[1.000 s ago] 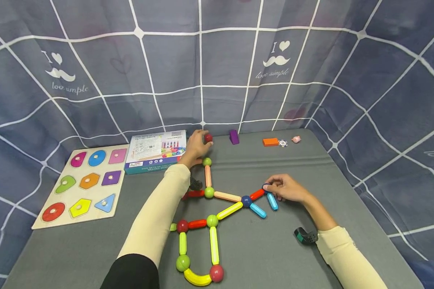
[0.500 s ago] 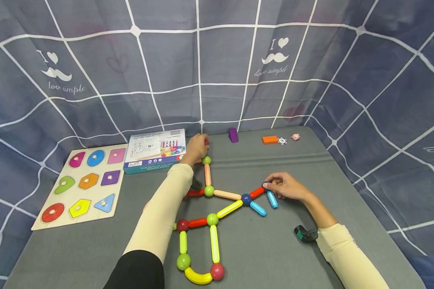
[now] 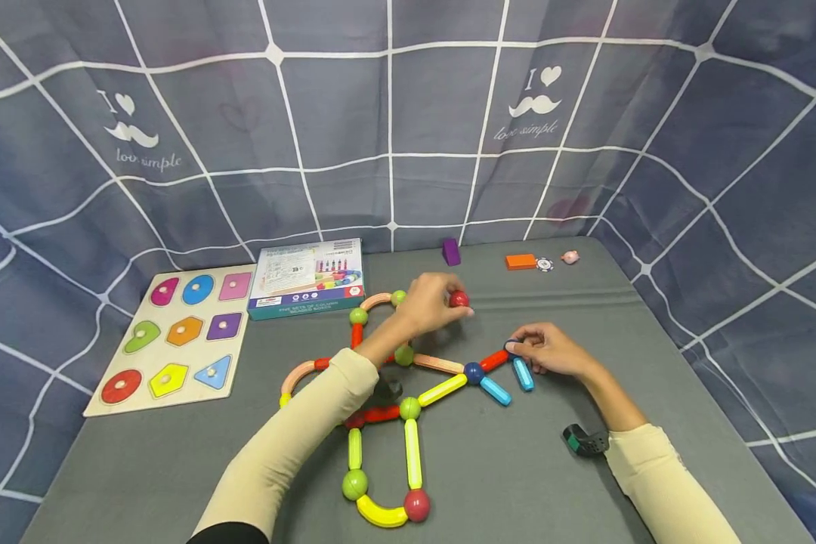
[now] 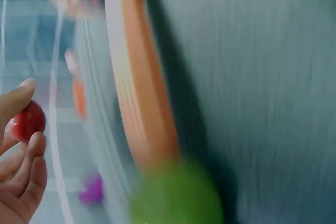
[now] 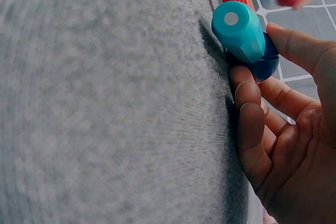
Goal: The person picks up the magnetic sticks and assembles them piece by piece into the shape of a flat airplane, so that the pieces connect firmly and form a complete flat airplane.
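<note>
My left hand (image 3: 427, 306) pinches a red ball (image 3: 459, 299) between thumb and fingers, held above the joined sticks and balls. The left wrist view also has the red ball (image 4: 29, 121) at the fingertips. To the right, my right hand (image 3: 551, 350) pinches a dark blue ball (image 5: 266, 65). A light-blue stick (image 3: 523, 375) and a red stick (image 3: 494, 360) are attached to that ball. The red stick leads to another blue ball (image 3: 474, 372), which joins a peach stick (image 3: 439, 364), a yellow stick (image 3: 443, 391) and a second light-blue stick (image 3: 496, 391). My left forearm hides part of the structure.
A wooden shape puzzle (image 3: 177, 340) lies at the left beside a printed box (image 3: 306, 279). Along the back are a purple block (image 3: 451, 251), an orange block (image 3: 520, 261), a chip (image 3: 545, 264) and a small pink figure (image 3: 570, 257). Curtain surrounds the table.
My left hand has brought the red ball from beside the box at the back toward the right and nearer. My right hand keeps its hold on the dark blue ball. The head view has shifted slightly.
</note>
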Demonstrator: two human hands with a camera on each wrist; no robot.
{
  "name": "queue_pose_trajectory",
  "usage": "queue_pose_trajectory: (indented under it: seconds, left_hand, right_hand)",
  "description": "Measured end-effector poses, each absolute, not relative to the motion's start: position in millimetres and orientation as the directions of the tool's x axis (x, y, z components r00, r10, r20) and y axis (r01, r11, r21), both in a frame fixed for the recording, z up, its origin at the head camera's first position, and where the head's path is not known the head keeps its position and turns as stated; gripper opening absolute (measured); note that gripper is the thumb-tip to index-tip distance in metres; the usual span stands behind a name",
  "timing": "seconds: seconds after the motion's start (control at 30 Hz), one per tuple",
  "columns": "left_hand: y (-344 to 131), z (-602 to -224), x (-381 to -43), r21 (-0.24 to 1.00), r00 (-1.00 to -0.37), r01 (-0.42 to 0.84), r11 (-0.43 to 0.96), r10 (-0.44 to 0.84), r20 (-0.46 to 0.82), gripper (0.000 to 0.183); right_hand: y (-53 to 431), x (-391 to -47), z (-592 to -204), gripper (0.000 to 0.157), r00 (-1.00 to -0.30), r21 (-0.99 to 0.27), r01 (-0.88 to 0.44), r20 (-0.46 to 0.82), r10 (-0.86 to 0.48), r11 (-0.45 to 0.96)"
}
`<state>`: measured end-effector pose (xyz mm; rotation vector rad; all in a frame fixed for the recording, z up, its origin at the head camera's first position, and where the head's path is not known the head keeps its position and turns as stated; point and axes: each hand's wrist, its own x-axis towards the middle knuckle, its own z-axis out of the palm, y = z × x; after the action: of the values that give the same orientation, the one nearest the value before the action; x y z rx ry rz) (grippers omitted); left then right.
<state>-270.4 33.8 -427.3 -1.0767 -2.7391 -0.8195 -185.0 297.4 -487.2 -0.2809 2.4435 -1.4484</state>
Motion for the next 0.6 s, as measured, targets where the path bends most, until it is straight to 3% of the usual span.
queue_pose_trajectory:
  seconds: [0.17,0.27,0.37,0.6]
  left_hand:
    - [61,-418,-215,0.471,-0.568,0.780,0.412,0.781,0.259,0.035]
    - [72,-421,-193,0.452,-0.501,0.813,0.366,0.836,0.225,0.034]
    - [79,-431,-180,0.423,-0.478,0.827,0.370,0.858,0.185,0.033]
    - [83,-445,-167,0.405,-0.511,0.817,0.410,0.841,0.179,0.038]
  right_hand:
    - [299,-185,-489,0.026,-0.937,-0.883,-0.018,-0.149,-0.317,0.469]
    - [301,-185,-488,0.020,-0.934,-0.894,-0.024,-0.139,-0.329,0.448]
    - [301,-185,-487,0.019,-0.933,-0.898,-0.022,-0.139,-0.332,0.440]
    - [296,-184,-482,0.025,-0.929,-0.889,0.012,-0.179,-0.324,0.457]
